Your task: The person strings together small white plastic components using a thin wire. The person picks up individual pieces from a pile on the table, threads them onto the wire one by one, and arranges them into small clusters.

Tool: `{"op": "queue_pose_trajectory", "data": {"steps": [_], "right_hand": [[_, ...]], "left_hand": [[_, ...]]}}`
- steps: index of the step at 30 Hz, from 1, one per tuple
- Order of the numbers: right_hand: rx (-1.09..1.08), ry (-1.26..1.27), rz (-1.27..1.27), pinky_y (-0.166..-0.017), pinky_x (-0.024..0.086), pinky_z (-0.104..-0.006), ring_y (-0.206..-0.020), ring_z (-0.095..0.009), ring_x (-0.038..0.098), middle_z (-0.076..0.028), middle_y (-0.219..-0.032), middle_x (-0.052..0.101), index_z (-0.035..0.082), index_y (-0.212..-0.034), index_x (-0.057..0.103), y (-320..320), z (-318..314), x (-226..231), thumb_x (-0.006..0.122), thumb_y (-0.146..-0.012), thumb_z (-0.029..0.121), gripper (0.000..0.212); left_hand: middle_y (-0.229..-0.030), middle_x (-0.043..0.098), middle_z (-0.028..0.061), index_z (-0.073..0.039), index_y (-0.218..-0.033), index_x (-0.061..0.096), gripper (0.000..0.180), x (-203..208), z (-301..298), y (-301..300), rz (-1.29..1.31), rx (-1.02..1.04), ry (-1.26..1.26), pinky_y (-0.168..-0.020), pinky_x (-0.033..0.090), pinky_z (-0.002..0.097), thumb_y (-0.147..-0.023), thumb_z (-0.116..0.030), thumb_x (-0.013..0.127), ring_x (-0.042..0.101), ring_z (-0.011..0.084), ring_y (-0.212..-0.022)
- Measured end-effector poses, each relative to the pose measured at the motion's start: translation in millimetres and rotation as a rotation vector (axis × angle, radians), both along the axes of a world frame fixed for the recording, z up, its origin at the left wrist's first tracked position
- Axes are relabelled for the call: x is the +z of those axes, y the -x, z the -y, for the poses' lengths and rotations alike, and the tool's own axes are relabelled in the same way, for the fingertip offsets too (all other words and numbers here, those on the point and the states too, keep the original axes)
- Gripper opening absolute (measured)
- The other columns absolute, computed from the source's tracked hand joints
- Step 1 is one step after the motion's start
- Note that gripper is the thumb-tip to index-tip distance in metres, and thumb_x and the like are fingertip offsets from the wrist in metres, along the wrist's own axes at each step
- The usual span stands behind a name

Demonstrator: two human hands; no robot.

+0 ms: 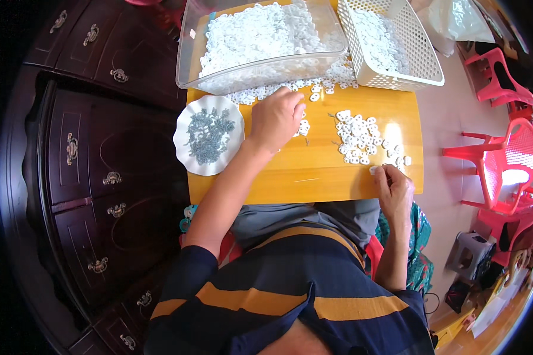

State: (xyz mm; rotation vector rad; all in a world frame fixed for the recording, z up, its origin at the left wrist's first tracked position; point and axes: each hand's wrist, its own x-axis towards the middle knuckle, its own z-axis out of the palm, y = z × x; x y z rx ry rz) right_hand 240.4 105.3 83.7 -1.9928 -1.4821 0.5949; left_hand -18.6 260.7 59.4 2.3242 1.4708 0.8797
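My left hand (276,120) is over the middle of the wooden table (320,183), fingers curled together; whatever they hold is hidden. Just beside its fingertips lies a small group of white plastic pieces (304,128). My right hand (395,192) is at the near right edge, thumb and finger pinched on a small white plastic piece (373,170). Beyond it spreads a loose pile of similar white pieces (357,137), with dark holes showing in them. Left of my left hand, a white scalloped plate (185,155) carries a heap of small grey metal pins, perhaps nails or screws (210,133).
A clear plastic bin (260,66) full of white pieces stands at the far side, beside a perforated cream basket (423,81) holding more. Loose pieces lie along the bin's near edge. Dark wooden cabinets (101,160) flank the left; red plastic chairs (494,163) stand to the right.
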Motion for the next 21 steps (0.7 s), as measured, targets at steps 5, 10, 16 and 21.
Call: {"op": "queue_pose_trajectory", "data": {"steps": [5, 10, 16, 21], "right_hand": [[0.002, 0.041, 0.116, -0.056, 0.045, -0.0428, -0.057, -0.037, 0.058, -0.019, -0.063, 0.059, 0.0, -0.075, 0.061, -2.0, 0.3, 1.9, 0.066, -0.094, 0.023, 0.03], [-0.012, 0.052, 0.144, -0.058, 0.046, -0.0448, -0.061, -0.039, 0.061, -0.02, -0.066, 0.061, 0.001, -0.077, 0.063, -5.6, 0.5, -0.4, 0.066, -0.094, 0.025, 0.029], [-0.05, 0.028, 0.208, -0.063, 0.05, -0.0449, -0.068, -0.039, 0.066, -0.02, -0.074, 0.068, 0.003, -0.082, 0.067, -9.8, 0.1, -5.0, 0.067, -0.093, 0.026, 0.025], [-0.06, 0.071, 0.255, -0.064, 0.051, -0.0445, -0.068, -0.038, 0.067, -0.017, -0.075, 0.069, 0.004, -0.083, 0.067, -7.5, -2.2, -3.2, 0.069, -0.091, 0.027, 0.024]], "left_hand": [[-0.089, 0.069, 0.0068, -0.011, -0.096, 0.074, 0.013, -13.3, -21.9, -8.5, -0.067, 0.026, 0.032, -0.067, 0.054, 0.0406, -0.086, -0.019, 0.072, 0.067, 0.0298, -0.077], [-0.085, 0.067, 0.0069, -0.011, -0.089, 0.073, 0.009, -19.2, -26.6, -15.1, -0.126, 0.002, 0.035, -0.066, 0.053, 0.0418, -0.087, -0.02, 0.071, 0.066, 0.0299, -0.077], [-0.081, 0.064, 0.0092, -0.009, -0.084, 0.066, 0.01, -25.2, -30.8, -19.7, -0.212, -0.045, -0.076, -0.064, 0.055, 0.0435, -0.088, -0.018, 0.067, 0.066, 0.0327, -0.074], [-0.079, 0.063, 0.0116, -0.007, -0.083, 0.061, 0.01, -28.8, -31.8, -18.7, -0.254, -0.081, -0.121, -0.06, 0.055, 0.0442, -0.088, -0.015, 0.065, 0.067, 0.0336, -0.07]]}}
